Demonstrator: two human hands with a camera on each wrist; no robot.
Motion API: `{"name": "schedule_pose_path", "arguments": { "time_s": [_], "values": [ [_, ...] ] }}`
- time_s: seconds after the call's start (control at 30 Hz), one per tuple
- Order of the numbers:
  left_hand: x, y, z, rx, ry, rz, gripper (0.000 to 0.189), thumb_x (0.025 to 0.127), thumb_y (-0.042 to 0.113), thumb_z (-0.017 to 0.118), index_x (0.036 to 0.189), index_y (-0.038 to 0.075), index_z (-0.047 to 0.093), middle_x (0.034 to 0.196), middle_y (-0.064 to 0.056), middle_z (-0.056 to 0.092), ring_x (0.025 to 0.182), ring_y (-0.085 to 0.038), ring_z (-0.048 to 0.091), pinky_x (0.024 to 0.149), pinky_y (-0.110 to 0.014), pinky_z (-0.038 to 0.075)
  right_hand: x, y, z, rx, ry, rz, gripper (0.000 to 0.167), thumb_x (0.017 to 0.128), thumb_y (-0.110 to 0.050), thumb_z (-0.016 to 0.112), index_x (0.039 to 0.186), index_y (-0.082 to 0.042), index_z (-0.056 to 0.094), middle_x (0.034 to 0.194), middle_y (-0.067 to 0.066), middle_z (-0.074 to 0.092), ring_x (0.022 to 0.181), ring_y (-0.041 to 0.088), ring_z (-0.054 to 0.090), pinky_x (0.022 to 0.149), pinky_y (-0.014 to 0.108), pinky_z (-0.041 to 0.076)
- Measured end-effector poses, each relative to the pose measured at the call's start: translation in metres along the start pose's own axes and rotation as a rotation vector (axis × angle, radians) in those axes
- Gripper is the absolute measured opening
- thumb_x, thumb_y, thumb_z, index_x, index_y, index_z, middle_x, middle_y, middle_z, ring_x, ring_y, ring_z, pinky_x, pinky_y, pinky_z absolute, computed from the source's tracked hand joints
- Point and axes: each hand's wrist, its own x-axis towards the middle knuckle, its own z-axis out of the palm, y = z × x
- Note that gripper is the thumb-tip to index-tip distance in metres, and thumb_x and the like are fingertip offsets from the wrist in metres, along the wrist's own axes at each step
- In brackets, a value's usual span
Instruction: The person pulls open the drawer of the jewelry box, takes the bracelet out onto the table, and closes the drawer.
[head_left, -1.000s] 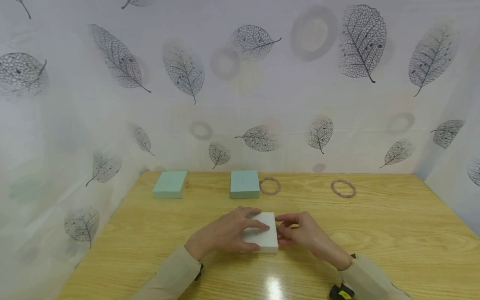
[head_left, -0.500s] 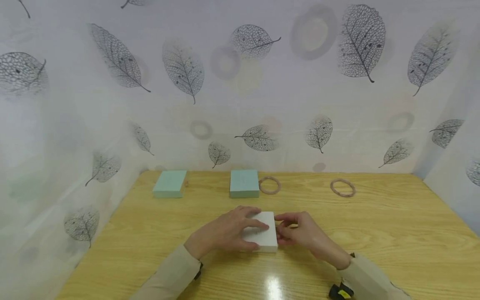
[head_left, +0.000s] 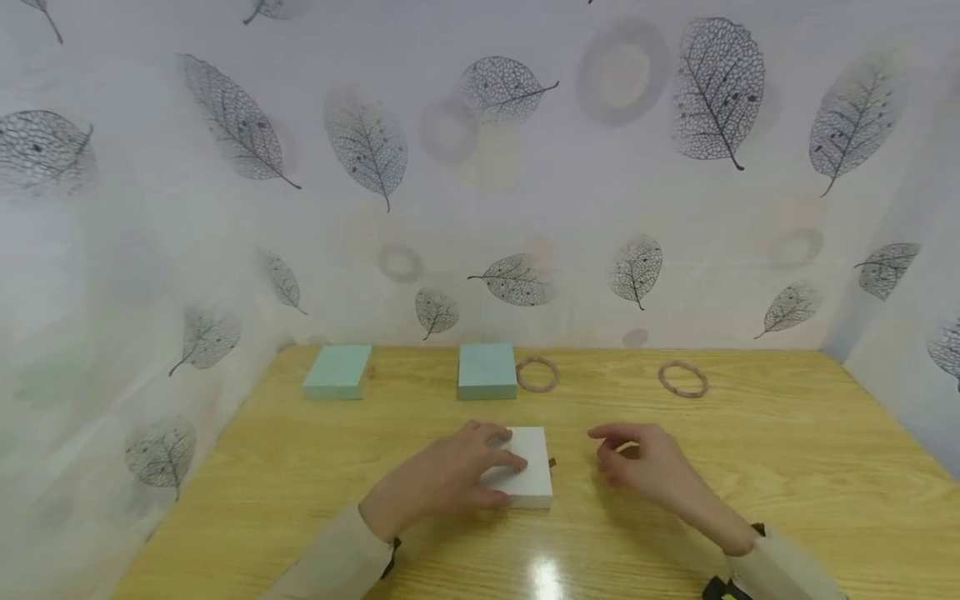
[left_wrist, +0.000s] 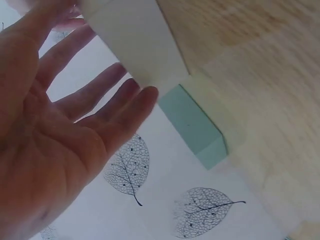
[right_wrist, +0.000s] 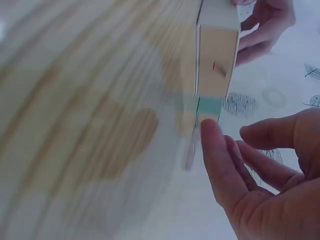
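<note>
A white drawer-style box (head_left: 528, 471) lies on the table in the head view. My left hand (head_left: 442, 475) holds it from the left, thumb along the near edge and fingers over the top. From the box's right side pokes a small brown ribbon tab (head_left: 552, 462); in the right wrist view that side is a tan panel (right_wrist: 216, 52) with the tab on it. My right hand (head_left: 656, 467) hovers right of the box, apart from it, fingers loosely bent with nothing between them. In the left wrist view, the left fingers (left_wrist: 112, 100) lie along the box's edge.
Behind, a mint-green box (head_left: 339, 371) stands at the back left and a blue-green box (head_left: 487, 371) at the back middle. One pinkish ring (head_left: 557, 375) lies beside the latter; another ring (head_left: 707, 382) lies farther right. A leaf-patterned curtain (head_left: 480, 183) encloses the wooden table (head_left: 787, 433).
My right hand has drawn away from the white box to the right, uncovering the brown tab. My left hand stays on the box, shifted slightly left.
</note>
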Motion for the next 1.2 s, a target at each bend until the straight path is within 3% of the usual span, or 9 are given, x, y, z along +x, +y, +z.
{"name": "schedule_pose_path", "arguments": {
  "time_s": [0.13, 0.23, 0.37, 0.93, 1.2],
  "values": [
    [-0.001, -0.001, 0.003, -0.03, 0.004, 0.013, 0.039, 0.094, 0.034, 0.075, 0.13, 0.023, 0.071, 0.147, -0.013, 0.058, 0.135, -0.031, 0.053, 0.109, -0.043, 0.052, -0.007, 0.007, -0.009, -0.311, 0.132, -0.113, 0.026, 0.094, -0.005, 0.066, 0.119, -0.004, 0.074, 0.099, 0.004, 0.075, 0.082, 0.017, 0.074, 0.063, 0.023, 0.057],
    [0.002, -0.002, 0.005, -0.029, 0.004, 0.016, 0.04, 0.095, 0.036, 0.073, 0.133, 0.025, 0.07, 0.149, -0.012, 0.057, 0.137, -0.03, 0.052, 0.112, -0.042, 0.05, -0.012, 0.012, -0.014, -0.398, 0.2, -0.195, 0.024, 0.091, 0.0, 0.067, 0.114, -0.003, 0.075, 0.096, 0.004, 0.076, 0.081, 0.017, 0.074, 0.066, 0.022, 0.059],
    [0.009, 0.0, 0.009, -0.009, 0.016, 0.022, 0.041, 0.096, 0.038, 0.071, 0.135, 0.028, 0.068, 0.15, -0.01, 0.056, 0.138, -0.029, 0.052, 0.113, -0.041, 0.048, -0.015, 0.018, -0.02, -0.422, 0.244, -0.228, 0.023, 0.091, 0.001, 0.066, 0.112, -0.001, 0.075, 0.098, 0.006, 0.076, 0.081, 0.017, 0.073, 0.067, 0.02, 0.059],
    [0.049, 0.012, 0.021, -0.037, 0.07, 0.046, 0.037, 0.098, 0.038, 0.069, 0.134, 0.029, 0.069, 0.143, 0.0, 0.062, 0.131, -0.02, 0.055, 0.11, -0.029, 0.048, -0.032, 0.039, -0.052, -0.538, 0.31, -0.12, 0.024, 0.094, -0.007, 0.065, 0.115, -0.004, 0.076, 0.099, 0.006, 0.077, 0.08, 0.023, 0.075, 0.066, 0.029, 0.059],
    [0.073, 0.02, 0.021, -0.013, 0.038, 0.061, 0.04, 0.097, 0.04, 0.068, 0.135, 0.026, 0.067, 0.146, -0.003, 0.06, 0.135, -0.023, 0.053, 0.113, -0.031, 0.046, -0.037, 0.045, -0.06, -0.556, 0.325, -0.092, 0.024, 0.093, -0.009, 0.066, 0.114, -0.004, 0.076, 0.099, 0.006, 0.078, 0.08, 0.023, 0.075, 0.066, 0.028, 0.057]
  ]
}}
